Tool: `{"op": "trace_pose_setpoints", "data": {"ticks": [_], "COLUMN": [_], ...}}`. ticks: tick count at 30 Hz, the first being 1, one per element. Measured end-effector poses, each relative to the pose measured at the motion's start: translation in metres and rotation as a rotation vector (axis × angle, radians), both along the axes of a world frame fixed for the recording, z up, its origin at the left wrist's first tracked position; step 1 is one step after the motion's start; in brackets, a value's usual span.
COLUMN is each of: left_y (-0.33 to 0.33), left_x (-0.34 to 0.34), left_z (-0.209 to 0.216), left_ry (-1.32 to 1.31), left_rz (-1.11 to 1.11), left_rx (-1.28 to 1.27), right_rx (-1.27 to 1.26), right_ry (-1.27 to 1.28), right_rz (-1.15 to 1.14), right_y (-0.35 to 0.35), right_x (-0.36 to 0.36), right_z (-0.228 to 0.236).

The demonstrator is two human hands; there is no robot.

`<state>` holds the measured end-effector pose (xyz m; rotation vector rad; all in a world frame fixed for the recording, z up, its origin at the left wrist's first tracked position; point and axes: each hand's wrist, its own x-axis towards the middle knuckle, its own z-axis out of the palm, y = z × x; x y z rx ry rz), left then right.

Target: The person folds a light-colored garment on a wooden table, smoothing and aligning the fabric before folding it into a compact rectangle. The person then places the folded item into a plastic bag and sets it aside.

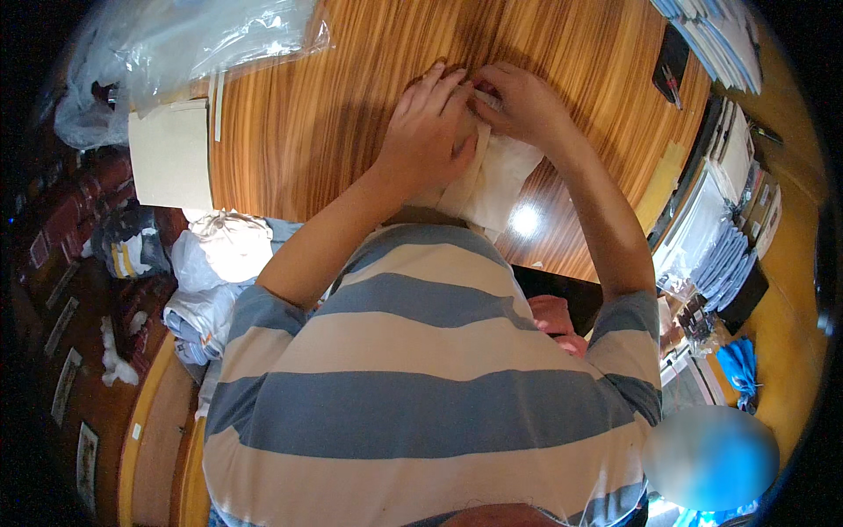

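Note:
A cream-coloured piece of cloth (499,180) lies on the wood-grain table, between my body and my two hands. My left hand (428,132) rests on its left part with the fingers stretched forward and the thumb pointing right. Close beside it, my right hand (520,107) has its fingers curled inward at the cloth's far end, where they appear to pinch the edge. The fingertips of both hands nearly meet there. What lies right under my fingers is partly hidden.
Clear plastic bags (202,39) and beige card sheets (171,156) cover the table's left side. A dark flat object (671,63) with a pen-like tool lies far right. Folded, bagged goods (724,263) line the right side. Bundled clothes (230,246) sit at left, below table height.

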<state>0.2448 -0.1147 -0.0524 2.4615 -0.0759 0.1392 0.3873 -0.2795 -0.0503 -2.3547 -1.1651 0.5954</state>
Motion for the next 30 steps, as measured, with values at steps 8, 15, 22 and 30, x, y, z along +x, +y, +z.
{"op": "trace_pose_setpoints", "data": {"ticks": [8, 15, 22, 30], "left_y": [0.001, 0.004, 0.008, 0.009], "left_x": [-0.009, -0.012, -0.010, -0.013], "left_z": [-0.029, -0.032, -0.037, -0.029], "left_ry": [-0.053, -0.035, -0.048, -0.024], "left_rz": [-0.070, -0.061, -0.054, -0.027], "left_rx": [0.055, 0.022, -0.003, -0.085], "right_rx": [-0.240, -0.085, 0.034, 0.013], "right_ry": [-0.018, -0.022, -0.133, 0.177], "right_rz": [-0.097, -0.062, 0.453, 0.594], "right_y": [-0.002, -0.015, 0.007, 0.007], "right_x": [0.013, 0.018, 0.041, 0.041], "right_z": [-0.012, 0.006, 0.019, 0.015]}}
